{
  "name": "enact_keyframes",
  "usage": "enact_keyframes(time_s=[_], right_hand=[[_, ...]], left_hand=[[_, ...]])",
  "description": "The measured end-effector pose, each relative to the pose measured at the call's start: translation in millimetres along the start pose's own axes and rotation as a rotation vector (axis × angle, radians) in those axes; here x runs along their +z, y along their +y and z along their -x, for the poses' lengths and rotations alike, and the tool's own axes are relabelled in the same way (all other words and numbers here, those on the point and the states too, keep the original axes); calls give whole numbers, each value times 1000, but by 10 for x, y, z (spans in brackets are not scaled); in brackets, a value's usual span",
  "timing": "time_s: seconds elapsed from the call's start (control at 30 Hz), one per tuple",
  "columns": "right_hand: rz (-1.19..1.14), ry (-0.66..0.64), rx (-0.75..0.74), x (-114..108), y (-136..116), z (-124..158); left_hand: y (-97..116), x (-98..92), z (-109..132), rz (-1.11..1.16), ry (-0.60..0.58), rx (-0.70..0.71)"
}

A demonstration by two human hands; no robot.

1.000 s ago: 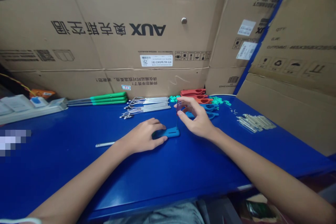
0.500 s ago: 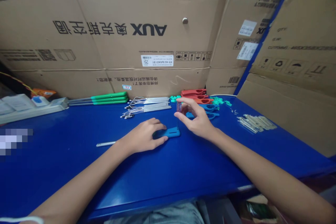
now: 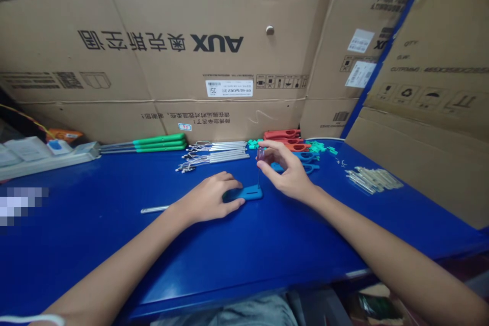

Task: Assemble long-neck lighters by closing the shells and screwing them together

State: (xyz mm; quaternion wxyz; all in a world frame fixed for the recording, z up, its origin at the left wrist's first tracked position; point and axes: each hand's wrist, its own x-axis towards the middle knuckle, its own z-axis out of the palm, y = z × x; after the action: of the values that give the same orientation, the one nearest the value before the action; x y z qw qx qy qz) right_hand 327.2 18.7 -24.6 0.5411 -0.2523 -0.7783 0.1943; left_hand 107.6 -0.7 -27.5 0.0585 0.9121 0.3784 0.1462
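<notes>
My left hand (image 3: 214, 197) is closed around a blue plastic handle (image 3: 250, 193) lying flat on the blue table, with a slot showing near its right end. A slim silver shaft (image 3: 154, 209) sticks out to the left from under my wrist, in line with the handle. Between the thumb and fingers of my right hand (image 3: 286, 170) is a small screwdriver (image 3: 260, 155) with a translucent purplish grip. It stands upright, its thin blade coming down on the handle's right end. The tip itself is too small to make out.
Behind my hands lie silver rods with wires (image 3: 225, 150), red handle shells (image 3: 282, 135), blue shells (image 3: 307, 157) and small teal parts (image 3: 323, 146). Green-handled tools (image 3: 160, 142) and a power strip (image 3: 84, 155) are at left, clear strips (image 3: 374, 179) at right. Cardboard (image 3: 171, 71) walls the back.
My right hand's fingers have shifted very slightly on the screwdriver's grip. My left hand and the blue handle stay in place.
</notes>
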Motion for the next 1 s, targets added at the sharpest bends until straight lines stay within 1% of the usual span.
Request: enact_keyframes(time_s=[0.33, 0.6, 0.83, 1.0], right_hand=[[9, 0, -50, 8, 51, 13], [52, 50, -48, 5, 61, 3], [75, 68, -69, 9, 7, 6], [57, 36, -68, 0, -51, 9]], left_hand=[[13, -7, 0, -5, -11, -9], [11, -8, 0, -3, -10, 0], [-9, 11, 2, 4, 3, 3], [-14, 18, 1, 12, 10, 2]])
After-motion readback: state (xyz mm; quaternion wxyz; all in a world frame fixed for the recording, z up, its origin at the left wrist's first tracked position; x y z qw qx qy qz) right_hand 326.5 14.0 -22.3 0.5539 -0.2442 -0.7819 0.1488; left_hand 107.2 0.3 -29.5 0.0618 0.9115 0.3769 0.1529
